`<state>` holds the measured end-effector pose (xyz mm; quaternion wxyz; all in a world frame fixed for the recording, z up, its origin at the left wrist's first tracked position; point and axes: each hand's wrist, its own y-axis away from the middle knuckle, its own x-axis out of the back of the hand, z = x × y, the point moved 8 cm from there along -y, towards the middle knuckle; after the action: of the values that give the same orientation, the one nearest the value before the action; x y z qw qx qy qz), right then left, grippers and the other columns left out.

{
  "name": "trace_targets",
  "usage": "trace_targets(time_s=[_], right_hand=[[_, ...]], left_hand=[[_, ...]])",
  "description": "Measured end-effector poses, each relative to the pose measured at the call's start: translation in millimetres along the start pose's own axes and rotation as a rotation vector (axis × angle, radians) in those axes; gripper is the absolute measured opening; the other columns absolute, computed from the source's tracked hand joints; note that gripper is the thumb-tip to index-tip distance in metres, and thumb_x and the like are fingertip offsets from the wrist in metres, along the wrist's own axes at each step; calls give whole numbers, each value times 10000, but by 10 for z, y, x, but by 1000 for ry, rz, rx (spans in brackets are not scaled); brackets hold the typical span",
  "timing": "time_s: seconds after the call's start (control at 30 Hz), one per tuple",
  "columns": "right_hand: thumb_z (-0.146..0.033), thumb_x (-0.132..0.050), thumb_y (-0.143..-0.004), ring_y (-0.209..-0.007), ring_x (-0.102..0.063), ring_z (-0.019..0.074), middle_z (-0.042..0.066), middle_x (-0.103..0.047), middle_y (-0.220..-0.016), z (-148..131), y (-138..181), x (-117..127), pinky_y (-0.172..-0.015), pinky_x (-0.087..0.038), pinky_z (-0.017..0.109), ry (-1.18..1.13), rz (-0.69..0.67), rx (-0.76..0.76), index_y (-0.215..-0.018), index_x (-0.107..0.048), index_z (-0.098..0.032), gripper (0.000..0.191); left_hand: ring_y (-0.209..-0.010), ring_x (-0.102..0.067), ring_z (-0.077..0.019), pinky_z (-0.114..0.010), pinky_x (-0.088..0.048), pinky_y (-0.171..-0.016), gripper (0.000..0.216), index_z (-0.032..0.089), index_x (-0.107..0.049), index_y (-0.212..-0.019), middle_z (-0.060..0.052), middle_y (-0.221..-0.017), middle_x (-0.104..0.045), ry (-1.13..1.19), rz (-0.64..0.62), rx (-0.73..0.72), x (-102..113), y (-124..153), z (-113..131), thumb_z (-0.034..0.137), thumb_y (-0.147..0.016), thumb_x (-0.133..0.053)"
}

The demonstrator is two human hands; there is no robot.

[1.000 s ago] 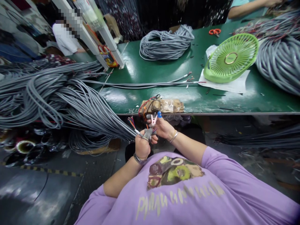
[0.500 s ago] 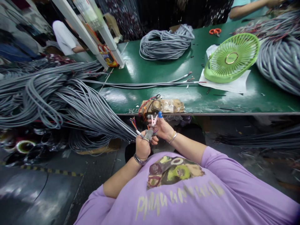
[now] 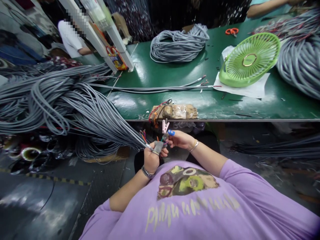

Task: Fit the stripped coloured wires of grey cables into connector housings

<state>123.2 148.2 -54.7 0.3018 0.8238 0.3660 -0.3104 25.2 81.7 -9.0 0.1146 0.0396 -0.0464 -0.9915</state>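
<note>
My left hand (image 3: 151,160) is closed around the end of a grey cable (image 3: 143,141), with a grey covering over the thumb area. Thin coloured wires (image 3: 143,134) fan out of a cable end beside it, and a few more stick up between the two hands. Close against it, my right hand (image 3: 183,139) has a blue finger cover (image 3: 171,132) on one finger. Its bent fingertips pinch at a thin purple wire, partly hidden by the fingers. A pink clothespin (image 3: 165,126) stands just above the fingertips, in front of the bench edge.
A wooden block (image 3: 186,112) with red and black leads sits at the edge of the green bench (image 3: 140,103). Grey cables (image 3: 92,103) pile up on the left. Farther back are a cable coil (image 3: 178,45), a green fan (image 3: 250,60) and orange-handled scissors (image 3: 231,31). Other people's arms show behind.
My right hand has drawn back slightly to the right and down from the clothespin, its blue-covered finger now lying more sideways. My left hand keeps its hold on the cable.
</note>
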Motion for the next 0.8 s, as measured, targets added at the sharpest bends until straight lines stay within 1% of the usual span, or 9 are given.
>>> trace_targets(time_s=[0.07, 0.13, 0.2, 0.33, 0.5, 0.7, 0.8], right_hand=[[-475, -783, -674, -536, -497, 74, 19, -616, -708, -67, 63, -8, -494, -479, 208, 81, -1, 22, -783, -623, -121, 404], [-470, -804, -637, -545, -515, 79, 21, -628, -716, -124, 108, -22, -500, -487, 215, 144, 39, 30, -783, -613, -133, 414], [-456, -812, -620, -543, -518, 78, 10, -622, -694, -171, 137, -68, -504, -483, 214, 223, 71, 42, -771, -603, -142, 407], [-401, -814, -610, -531, -494, 67, -10, -604, -641, -222, 162, -219, -495, -430, 186, 380, 72, 94, -734, -603, -138, 360], [-320, -772, -598, -524, -487, 70, -9, -610, -623, -195, 159, -237, -495, -388, 189, 355, 124, 126, -708, -600, -141, 272], [-214, -704, -580, -523, -473, 78, -30, -556, -577, -167, 140, -207, -494, -368, 202, 314, 202, 178, -666, -598, -145, 153], [-205, -679, -576, -503, -462, 76, -31, -544, -565, -101, 130, -217, -475, -332, 197, 205, 261, 169, -649, -577, -149, 137]], left_hand=[[-441, -583, -102, -196, -425, -417, 348, 146, -648, -711, -30, -586, -666, -30, -9, -4, -6, -2, -19, 474, -821, -613], [-438, -581, -104, -202, -431, -423, 363, 147, -644, -691, -34, -587, -668, -66, -17, -9, -13, -4, -27, 482, -825, -603], [-436, -581, -106, -205, -433, -428, 374, 149, -641, -674, -39, -588, -672, -104, -26, -11, -19, -3, -28, 487, -829, -593], [-443, -581, -103, -202, -432, -441, 374, 152, -634, -648, -42, -585, -676, -161, -53, -32, -35, 9, -2, 465, -845, -579], [-450, -589, -106, -204, -442, -448, 360, 149, -633, -669, -38, -587, -677, -178, -61, -26, -36, 19, 3, 443, -866, -564], [-453, -590, -103, -199, -434, -451, 357, 148, -624, -674, -38, -593, -680, -166, -21, -35, 4, 17, 11, 439, -872, -560], [-452, -587, -103, -199, -435, -454, 360, 148, -623, -678, -42, -593, -682, -187, -70, -22, -32, 7, 20, 444, -871, -556]])
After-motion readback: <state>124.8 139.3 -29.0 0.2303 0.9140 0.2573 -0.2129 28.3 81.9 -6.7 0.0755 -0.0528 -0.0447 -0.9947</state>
